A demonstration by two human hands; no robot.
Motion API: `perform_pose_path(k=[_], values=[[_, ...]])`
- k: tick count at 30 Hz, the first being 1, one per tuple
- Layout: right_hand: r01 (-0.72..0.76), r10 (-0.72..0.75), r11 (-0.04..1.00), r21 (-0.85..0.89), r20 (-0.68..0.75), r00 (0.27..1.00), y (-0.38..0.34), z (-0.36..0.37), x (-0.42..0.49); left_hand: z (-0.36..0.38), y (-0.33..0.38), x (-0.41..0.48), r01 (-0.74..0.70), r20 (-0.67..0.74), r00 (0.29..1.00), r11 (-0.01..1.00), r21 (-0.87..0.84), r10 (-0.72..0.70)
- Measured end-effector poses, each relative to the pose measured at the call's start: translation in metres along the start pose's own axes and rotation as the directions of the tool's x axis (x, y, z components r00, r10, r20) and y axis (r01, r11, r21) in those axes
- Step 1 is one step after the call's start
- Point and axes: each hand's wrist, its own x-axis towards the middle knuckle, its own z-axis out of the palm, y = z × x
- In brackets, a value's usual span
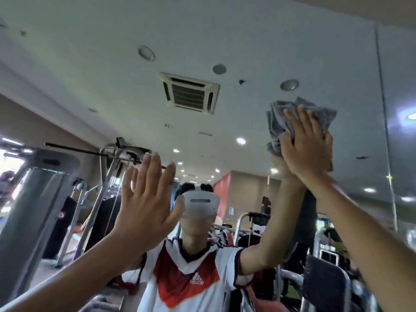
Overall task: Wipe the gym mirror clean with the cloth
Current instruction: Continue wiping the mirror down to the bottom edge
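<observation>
One seam (383, 109) splits mirror (90, 64) beside cloth (278, 120) under right hand (308, 149).

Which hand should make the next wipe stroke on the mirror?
Right. The right hand presses the grey cloth flat on the mirror; the left hand is bare, fingers straight.

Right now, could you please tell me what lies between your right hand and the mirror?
The bunched grey cloth lies there: the right hand presses it flat-fingered against the mirror, as the head view shows.
</observation>
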Motion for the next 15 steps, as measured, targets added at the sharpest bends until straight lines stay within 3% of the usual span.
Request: perform_pose_path(k=[1, 2, 3, 4, 6, 7, 8, 10, 12, 14, 15], values=[[-0.06, 0.06, 0.998, -0.009, -0.008, 0.998, -0.006, 0.002, -0.011, 0.002, 0.006, 0.001, -0.025, -0.006, 1.0, 1.0, 0.003, 0.025], [-0.015, 0.015, 1.0, -0.014, -0.006, 1.0, -0.011, 0.001, -0.029, 0.004, 0.016, 0.001, -0.046, -0.004, 0.999, 0.999, -0.001, 0.046], [0.128, -0.128, 0.992, 0.001, 0.008, 0.992, -0.016, 0.001, -0.046, 0.006, 0.022, 0.001, -0.065, -0.008, 0.998, 0.998, -0.001, 0.065], [0.316, -0.316, 0.949, 0.002, 0.051, 0.947, -0.013, -0.001, -0.064, 0.009, 0.031, 0.0, -0.089, -0.013, 0.996, 0.996, -0.002, 0.089], [0.657, -0.649, 0.754, 0.019, 0.179, 0.74, 0.017, -0.012, -0.073, 0.013, 0.048, 0.004, -0.141, -0.03, 0.99, 0.99, -0.002, 0.141], [0.731, -0.717, 0.682, 0.022, 0.219, 0.662, 0.036, -0.016, -0.066, 0.015, 0.056, 0.008, -0.159, -0.037, 0.987, 0.987, -0.007, 0.158], [0.732, -0.711, 0.682, 0.001, 0.237, 0.662, 0.054, -0.018, -0.057, 0.016, 0.064, 0.013, -0.171, -0.043, 0.984, 0.985, -0.011, 0.17], [0.535, -0.52, 0.844, -0.048, 0.176, 0.836, 0.081, -0.018, -0.038, 0.018, 0.076, 0.026, -0.194, -0.057, 0.98, 0.981, -0.01, 0.193], [0.151, -0.148, 0.988, -0.038, 0.052, 0.988, 0.091, -0.017, -0.028, 0.019, 0.085, 0.037, -0.215, -0.059, 0.975, 0.977, 0.004, 0.215], [-0.126, 0.126, 0.992, -0.008, -0.015, 0.992, 0.077, -0.011, -0.036, 0.02, 0.091, 0.041, -0.225, -0.051, 0.973, 0.974, 0.013, 0.225], [-0.146, 0.146, 0.989, -0.013, -0.027, 0.989, 0.066, -0.01, -0.05, 0.022, 0.094, 0.041, -0.23, -0.046, 0.972, 0.973, 0.011, 0.23]])
